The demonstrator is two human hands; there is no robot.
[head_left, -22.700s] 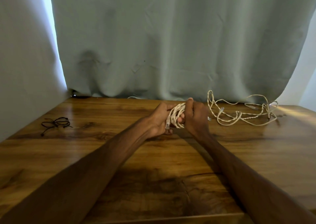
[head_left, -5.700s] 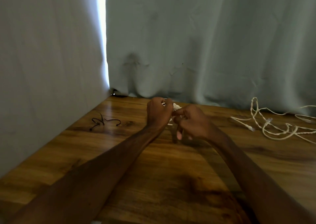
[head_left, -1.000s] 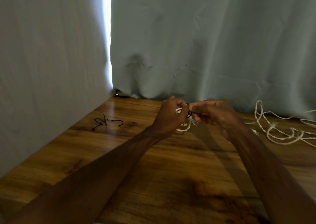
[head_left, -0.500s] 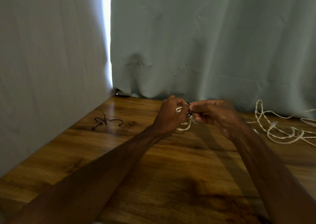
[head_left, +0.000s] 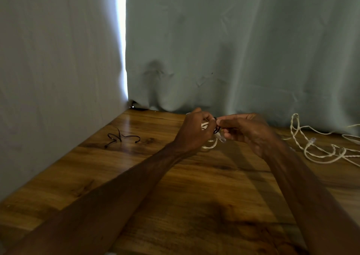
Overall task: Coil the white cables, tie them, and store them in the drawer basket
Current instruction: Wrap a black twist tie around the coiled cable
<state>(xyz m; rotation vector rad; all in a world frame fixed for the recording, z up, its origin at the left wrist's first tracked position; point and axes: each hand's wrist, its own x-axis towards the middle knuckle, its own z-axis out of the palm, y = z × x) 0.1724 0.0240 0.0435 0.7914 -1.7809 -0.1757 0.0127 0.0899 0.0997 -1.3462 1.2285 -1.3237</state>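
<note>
Grips coiled white cable (head_left: 210,137) in curled left hand (head_left: 194,133), at far side of desk (head_left: 175,206), before the curtain (head_left: 233,50). Pinches thin black tie (head_left: 215,130) at the coil with right hand (head_left: 247,131) thumb and fingers, the 2 hands nearly touching. Further right, 1 loose white cable (head_left: 319,152) on the desk; well apart on the left, spare black ties (head_left: 120,137).

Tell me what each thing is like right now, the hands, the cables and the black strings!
left hand: grips the coiled white cable.
right hand: pinches the black tie at the coil.
coiled white cable: bundled, held in the left hand.
black tie: between both hands' fingertips, knot hidden.
loose white cable: uncoiled, sprawled on the table.
spare black ties: lying loose on the table.
</note>
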